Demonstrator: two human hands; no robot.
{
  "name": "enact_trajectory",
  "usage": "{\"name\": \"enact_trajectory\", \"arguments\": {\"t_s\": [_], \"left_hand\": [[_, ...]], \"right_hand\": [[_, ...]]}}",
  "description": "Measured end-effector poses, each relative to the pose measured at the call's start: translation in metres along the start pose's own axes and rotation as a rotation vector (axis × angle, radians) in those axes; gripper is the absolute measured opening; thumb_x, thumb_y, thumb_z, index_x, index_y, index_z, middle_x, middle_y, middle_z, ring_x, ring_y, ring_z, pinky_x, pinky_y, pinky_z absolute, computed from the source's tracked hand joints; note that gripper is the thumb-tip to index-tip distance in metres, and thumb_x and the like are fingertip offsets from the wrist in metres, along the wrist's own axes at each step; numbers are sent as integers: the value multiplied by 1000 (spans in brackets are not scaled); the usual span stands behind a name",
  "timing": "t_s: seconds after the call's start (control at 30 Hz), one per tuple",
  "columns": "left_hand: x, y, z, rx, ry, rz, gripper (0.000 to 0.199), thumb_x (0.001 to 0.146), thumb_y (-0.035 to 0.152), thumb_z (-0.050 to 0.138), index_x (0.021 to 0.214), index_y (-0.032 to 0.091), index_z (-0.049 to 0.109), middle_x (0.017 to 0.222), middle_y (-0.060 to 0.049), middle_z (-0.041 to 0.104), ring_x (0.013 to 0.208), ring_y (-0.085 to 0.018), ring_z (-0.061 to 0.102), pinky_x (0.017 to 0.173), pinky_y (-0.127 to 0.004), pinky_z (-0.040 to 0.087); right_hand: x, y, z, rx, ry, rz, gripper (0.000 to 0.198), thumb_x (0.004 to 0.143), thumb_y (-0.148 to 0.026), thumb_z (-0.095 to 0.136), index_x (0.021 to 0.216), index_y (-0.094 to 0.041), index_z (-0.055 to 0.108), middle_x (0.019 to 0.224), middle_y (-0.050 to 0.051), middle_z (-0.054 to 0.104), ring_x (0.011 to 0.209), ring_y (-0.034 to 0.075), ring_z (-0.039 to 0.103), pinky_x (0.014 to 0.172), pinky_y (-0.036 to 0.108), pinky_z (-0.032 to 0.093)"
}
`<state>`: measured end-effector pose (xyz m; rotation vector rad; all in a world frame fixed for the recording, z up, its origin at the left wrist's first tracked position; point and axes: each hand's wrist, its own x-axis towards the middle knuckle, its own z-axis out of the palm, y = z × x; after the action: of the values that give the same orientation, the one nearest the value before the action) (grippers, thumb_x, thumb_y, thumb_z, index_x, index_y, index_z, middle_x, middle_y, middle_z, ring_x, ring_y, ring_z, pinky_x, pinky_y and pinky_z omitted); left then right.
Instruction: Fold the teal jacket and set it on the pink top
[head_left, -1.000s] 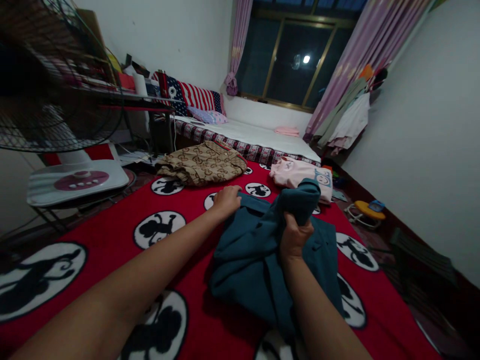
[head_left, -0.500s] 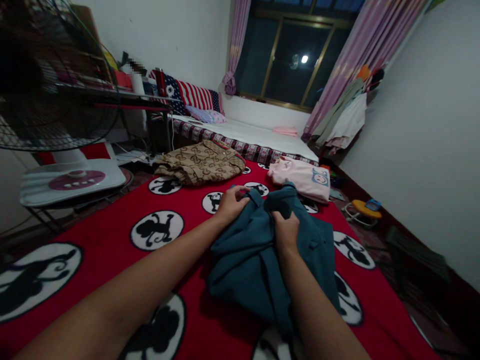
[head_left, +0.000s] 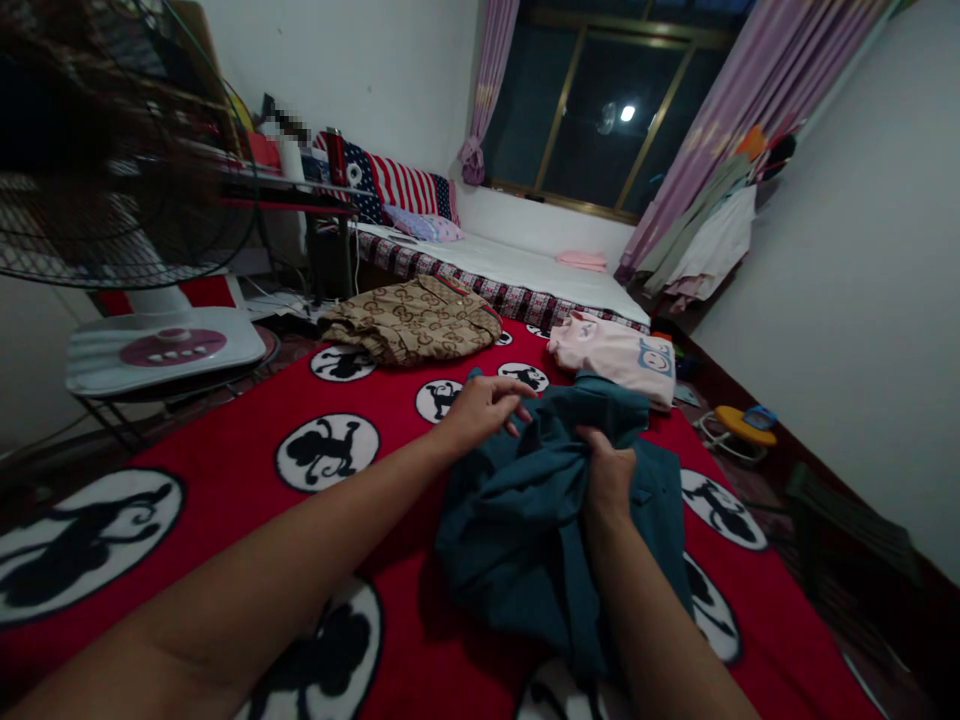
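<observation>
A crumpled teal garment (head_left: 517, 540) lies on the red blanket (head_left: 405, 490) in front of me; its exact kind is hard to make out among the folds. My right hand (head_left: 609, 475) is closed on bunched cloth near the garment's far edge. Over its far left part is my left hand (head_left: 489, 412), fingers stretched forward and apart, with no cloth gripped. Behind the teal garment rests a folded pink top (head_left: 611, 355) with a blue patch. Brown patterned shorts (head_left: 420, 318) lie folded at the far left of the blanket.
A white-based fan (head_left: 169, 350) stands on a stool at the left, beside a cluttered desk (head_left: 322, 205). Beyond the blanket is a bed with a white sheet (head_left: 510, 260) under the window. At the right are a yellow stool (head_left: 742, 425) and hanging clothes (head_left: 709, 245).
My left hand has let go of the teal cloth and moved right, fingers stretching out. The right hand keeps its grip, and the garment's far edge has folded over. The view has shifted slightly.
</observation>
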<state>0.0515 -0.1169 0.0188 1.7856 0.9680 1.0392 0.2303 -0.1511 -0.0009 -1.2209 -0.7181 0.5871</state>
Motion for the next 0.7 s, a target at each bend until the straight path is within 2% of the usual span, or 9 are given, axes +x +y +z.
{"name": "enact_trajectory", "arguments": {"t_s": [0.07,0.1,0.17,0.23,0.3,0.4,0.53,0.63,0.7], "left_hand": [[5,-8,-22,322,79,53,39,82,15,51,117,19,66,95,-7,71,77,-17,67,72,-28,51],[6,-13,-30,469,74,66,45,78,13,54,120,22,66,100,-7,71,86,-20,66,78,-28,51],[7,-23,-39,671,-13,37,56,72,10,59,125,28,63,107,-6,69,99,-23,64,85,-29,48],[8,-32,-38,766,-109,-16,53,69,11,63,118,31,68,105,-5,69,99,-23,63,85,-28,48],[10,-39,-33,806,-154,-48,37,67,10,64,97,29,75,95,-4,71,94,-23,64,81,-27,48],[14,-44,-27,829,-154,-58,24,65,5,61,73,24,74,78,-2,71,82,-21,65,73,-26,48],[14,-36,-22,835,-76,-10,25,69,2,57,78,21,70,84,-5,67,83,-21,63,74,-28,47],[10,-19,-13,717,149,183,21,82,7,48,87,18,65,96,-8,62,91,-19,60,82,-28,47],[6,-12,-1,576,247,346,20,88,11,44,90,17,63,101,-9,60,96,-18,58,87,-27,46]], "right_hand": [[0,1,-9,84,128,-97,28,52,-30,71,75,-15,69,88,4,71,90,25,65,82,37,54],[0,2,-14,113,175,-129,28,52,-30,71,76,-15,69,92,4,71,93,25,64,86,38,54],[-1,4,-21,158,225,-158,31,53,-28,72,82,-16,69,96,3,70,97,25,63,90,40,52],[-2,4,-23,206,218,-177,34,56,-26,72,88,-16,69,96,1,70,95,24,63,92,44,52],[-4,4,-21,232,198,-202,34,57,-24,71,90,-16,69,96,0,70,92,24,64,92,45,52],[-6,3,-18,226,202,-229,33,58,-22,71,90,-16,69,97,1,70,90,23,64,90,43,53],[-8,3,-17,215,189,-259,32,60,-22,70,91,-15,70,96,1,70,91,23,65,90,42,53],[-9,2,-17,248,194,-242,29,59,-20,71,87,-15,71,96,1,71,91,23,65,92,42,52],[-11,-1,-16,261,213,-222,28,57,-21,72,85,-15,71,95,2,71,89,23,64,91,42,52]]}}
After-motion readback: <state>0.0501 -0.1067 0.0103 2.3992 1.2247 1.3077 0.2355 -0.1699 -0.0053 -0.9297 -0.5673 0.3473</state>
